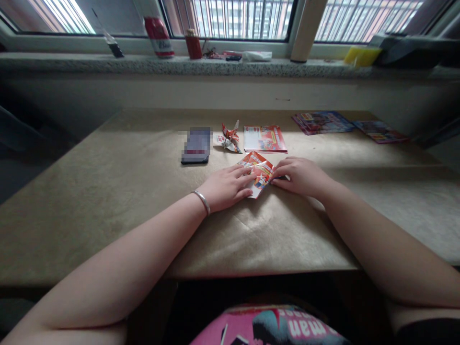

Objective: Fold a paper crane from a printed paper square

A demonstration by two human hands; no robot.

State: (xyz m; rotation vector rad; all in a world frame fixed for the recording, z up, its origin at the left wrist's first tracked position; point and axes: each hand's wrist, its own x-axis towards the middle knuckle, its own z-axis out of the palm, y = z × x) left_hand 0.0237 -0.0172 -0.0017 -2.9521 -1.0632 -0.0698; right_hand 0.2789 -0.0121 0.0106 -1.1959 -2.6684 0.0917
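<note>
Red-and-white printed paper (263,168), creased and folded, lies on the tan tabletop (125,191) in front of the person, partly under the left hand (227,186). That hand is flat with fingers spread, gripping nothing, apparently to stop the paper sliding; the right hand (304,176) pinches its right corner between thumb and fingertips, probably for finer control. Just beyond, folded paper figures (230,139) stand between a phone (197,146) and similarly printed sheets (264,139), seemingly set back to leave elbow room.
</note>
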